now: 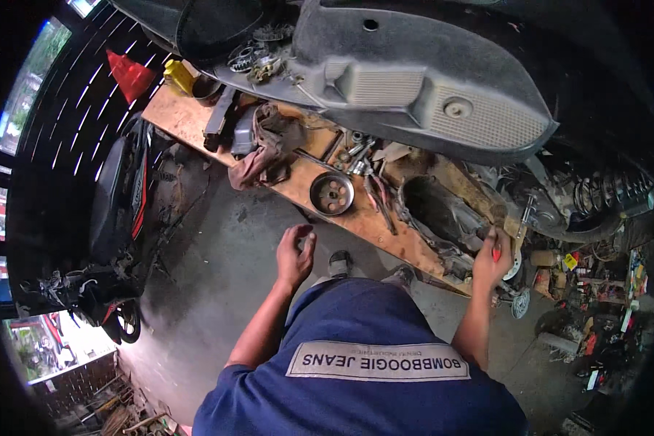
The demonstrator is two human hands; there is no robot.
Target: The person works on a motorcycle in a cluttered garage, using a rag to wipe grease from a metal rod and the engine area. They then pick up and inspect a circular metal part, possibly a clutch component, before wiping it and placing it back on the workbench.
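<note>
Right hand point(493, 260), right of centre, is clenched on a red-handled tool point(495, 253) against the engine casing point(443, 218); left hand point(295, 256) hangs released, so the tool could be slipped off.

A dim workshop with a stained grey concrete floor point(218, 283). A long wooden plank bench point(178, 112) runs diagonally across it. Along the left, a dark barred shutter point(80, 94) lets in daylight and greenery. A parked black scooter point(116, 211) stands near the bench's left end.
</note>
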